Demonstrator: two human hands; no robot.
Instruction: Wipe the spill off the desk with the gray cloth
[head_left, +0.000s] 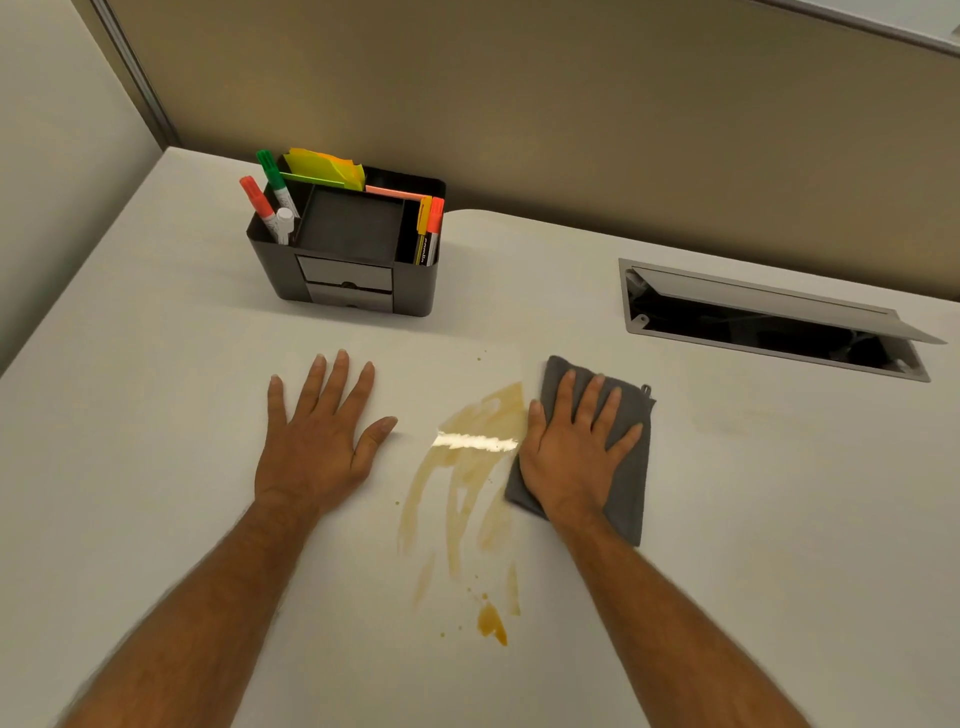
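Observation:
A brown, smeared spill (467, 478) streaks the white desk (182, 415) between my two hands, with a darker blot (491, 623) and small drops nearer to me. The gray cloth (631, 467) lies flat just right of the spill, its left edge touching the wet streaks. My right hand (571, 447) presses flat on the cloth with fingers spread. To the left of the spill, my left hand (322, 436) rests palm down on the bare desk, fingers apart, holding nothing.
A dark desk organizer (348, 249) with markers and sticky notes stands at the back, left of centre. An open cable hatch (769, 322) with a raised lid is set into the desk at the back right. A beige partition (519, 104) runs behind the desk.

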